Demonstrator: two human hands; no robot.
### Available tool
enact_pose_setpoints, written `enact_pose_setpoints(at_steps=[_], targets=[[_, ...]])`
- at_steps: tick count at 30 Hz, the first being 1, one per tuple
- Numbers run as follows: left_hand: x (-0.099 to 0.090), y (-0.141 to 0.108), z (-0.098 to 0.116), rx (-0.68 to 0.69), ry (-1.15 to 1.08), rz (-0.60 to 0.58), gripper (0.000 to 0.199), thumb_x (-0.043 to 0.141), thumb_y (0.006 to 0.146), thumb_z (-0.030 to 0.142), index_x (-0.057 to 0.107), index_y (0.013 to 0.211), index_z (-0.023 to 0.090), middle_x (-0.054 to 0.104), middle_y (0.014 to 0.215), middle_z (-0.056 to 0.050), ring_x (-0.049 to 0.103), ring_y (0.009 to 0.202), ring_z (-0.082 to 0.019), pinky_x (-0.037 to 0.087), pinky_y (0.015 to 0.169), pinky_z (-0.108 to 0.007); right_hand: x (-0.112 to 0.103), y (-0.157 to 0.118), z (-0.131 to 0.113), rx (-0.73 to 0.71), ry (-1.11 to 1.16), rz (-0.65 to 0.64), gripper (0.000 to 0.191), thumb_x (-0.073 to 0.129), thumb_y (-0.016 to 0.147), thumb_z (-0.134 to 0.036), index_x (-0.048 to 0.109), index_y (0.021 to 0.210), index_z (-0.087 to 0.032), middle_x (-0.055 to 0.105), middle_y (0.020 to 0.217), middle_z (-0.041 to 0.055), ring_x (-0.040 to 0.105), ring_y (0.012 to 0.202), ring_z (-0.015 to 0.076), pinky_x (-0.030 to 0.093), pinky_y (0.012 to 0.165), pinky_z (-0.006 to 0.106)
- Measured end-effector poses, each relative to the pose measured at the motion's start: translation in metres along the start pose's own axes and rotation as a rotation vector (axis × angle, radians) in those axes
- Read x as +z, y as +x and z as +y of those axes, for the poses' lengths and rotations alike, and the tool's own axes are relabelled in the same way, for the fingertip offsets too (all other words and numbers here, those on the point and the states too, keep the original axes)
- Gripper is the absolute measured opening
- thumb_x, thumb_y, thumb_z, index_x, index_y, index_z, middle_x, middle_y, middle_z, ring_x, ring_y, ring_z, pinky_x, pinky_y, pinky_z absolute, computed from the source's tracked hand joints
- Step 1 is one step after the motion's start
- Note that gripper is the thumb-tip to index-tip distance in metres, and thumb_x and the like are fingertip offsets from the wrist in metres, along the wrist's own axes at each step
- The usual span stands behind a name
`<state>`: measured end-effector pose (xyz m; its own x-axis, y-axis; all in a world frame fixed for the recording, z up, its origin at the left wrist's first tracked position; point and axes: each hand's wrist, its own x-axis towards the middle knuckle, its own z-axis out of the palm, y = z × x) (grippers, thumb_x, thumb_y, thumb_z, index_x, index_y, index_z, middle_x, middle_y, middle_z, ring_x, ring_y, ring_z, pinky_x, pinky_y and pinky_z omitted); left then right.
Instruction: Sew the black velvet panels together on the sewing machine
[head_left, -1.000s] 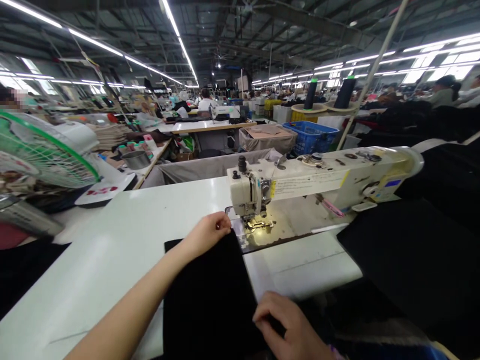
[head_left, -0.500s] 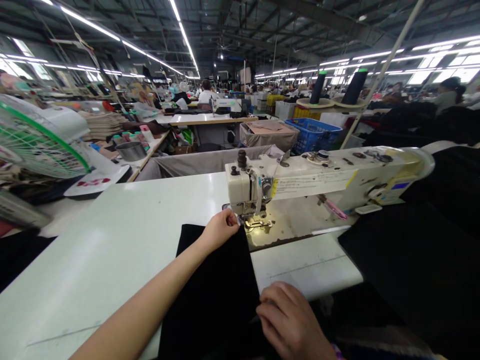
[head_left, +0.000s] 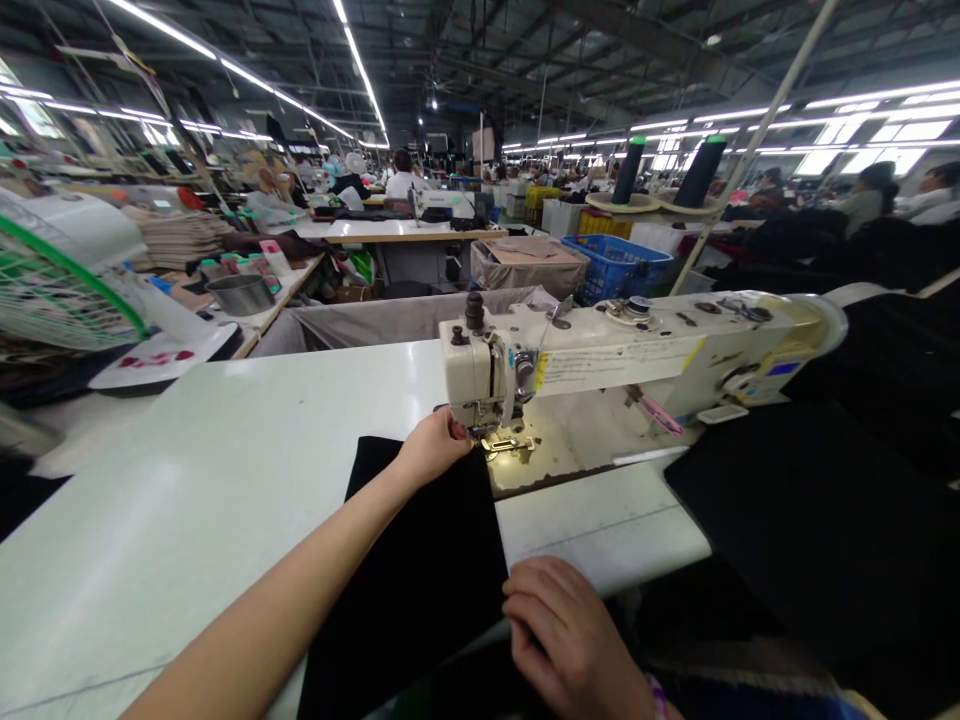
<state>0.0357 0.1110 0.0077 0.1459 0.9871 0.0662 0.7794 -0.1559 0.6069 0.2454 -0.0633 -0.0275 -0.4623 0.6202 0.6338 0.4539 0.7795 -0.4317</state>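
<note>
A black fabric piece point(head_left: 427, 560) lies on the pale worktable, its top right corner at the needle area of a white sewing machine point(head_left: 615, 355). My left hand point(head_left: 433, 447) is closed at that corner, fingers curled beside the presser foot; the fingertips are partly hidden. Lower down, my right hand point(head_left: 574, 635) pinches the fabric's right edge near the table's front. A gold-coloured metal guide point(head_left: 510, 444) sits on the lit machine bed, just right of the fabric.
More black cloth point(head_left: 795, 520) is spread at the right. On the left stand a fan point(head_left: 67, 270) and a metal bowl point(head_left: 240, 294). Behind the machine are a blue basket point(head_left: 615, 265) and dark thread cones point(head_left: 701, 172). Pink-handled snips point(head_left: 660, 412) rest by the machine arm.
My left fingers have come closer in under the machine head, and a small pale bit at their tips no longer shows. The fabric's lower edge has lifted into view. The whole view has shifted slightly.
</note>
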Motion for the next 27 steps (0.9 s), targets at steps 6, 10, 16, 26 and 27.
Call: enact_pose_setpoints(at_steps=[6,10,16,26,27], targets=[[-0.008,-0.062,0.028,0.127,0.133,0.132,0.013,0.065,0.081,0.018,0.061,0.094,0.018,0.065,0.102,-0.011,0.060,0.101,-0.030,0.048,0.089,-0.045,-0.006,0.000,-0.004,0.012,0.013,-0.048,0.031,0.047,0.082,0.001,0.063,0.101,-0.017,0.072,0.096,0.0096,0.066,0.094,0.0232,0.057,0.089,0.040],[0.000,-0.142,0.038,0.534,0.121,-0.167,0.017,0.052,0.090,0.013,0.066,0.092,0.022,0.070,0.095,-0.006,0.065,0.087,-0.022,0.056,0.078,-0.035,-0.008,0.001,-0.002,0.013,0.013,-0.049,0.037,0.047,0.082,0.001,0.064,0.111,-0.015,0.072,0.102,0.0112,0.065,0.100,0.0242,0.057,0.092,0.042],[0.008,-0.155,0.014,0.767,0.247,-0.122,0.041,0.050,0.092,0.011,0.059,0.132,0.018,0.069,0.127,-0.012,0.064,0.117,-0.027,0.057,0.099,-0.044,-0.005,0.018,0.017,0.054,0.017,-0.123,0.043,0.045,0.083,0.000,0.062,0.119,-0.017,0.069,0.112,0.0111,0.061,0.106,0.0251,0.054,0.097,0.046],[-0.011,-0.102,0.010,0.701,0.183,-0.131,0.031,0.054,0.095,0.022,0.068,0.122,0.020,0.072,0.118,-0.012,0.066,0.111,-0.026,0.056,0.099,-0.045,0.001,0.058,0.046,0.114,-0.209,-0.230,0.027,0.059,0.085,-0.005,0.069,0.106,-0.018,0.063,0.099,0.0074,0.055,0.098,0.0245,0.049,0.089,0.041],[-0.012,-0.097,0.009,0.696,0.172,-0.126,0.030,0.054,0.095,0.022,0.069,0.122,0.020,0.072,0.117,-0.012,0.066,0.110,-0.026,0.056,0.098,-0.045,0.003,0.062,0.049,0.110,-0.225,-0.229,0.027,0.059,0.085,-0.005,0.070,0.106,-0.018,0.063,0.098,0.0072,0.055,0.098,0.0245,0.049,0.089,0.041]])
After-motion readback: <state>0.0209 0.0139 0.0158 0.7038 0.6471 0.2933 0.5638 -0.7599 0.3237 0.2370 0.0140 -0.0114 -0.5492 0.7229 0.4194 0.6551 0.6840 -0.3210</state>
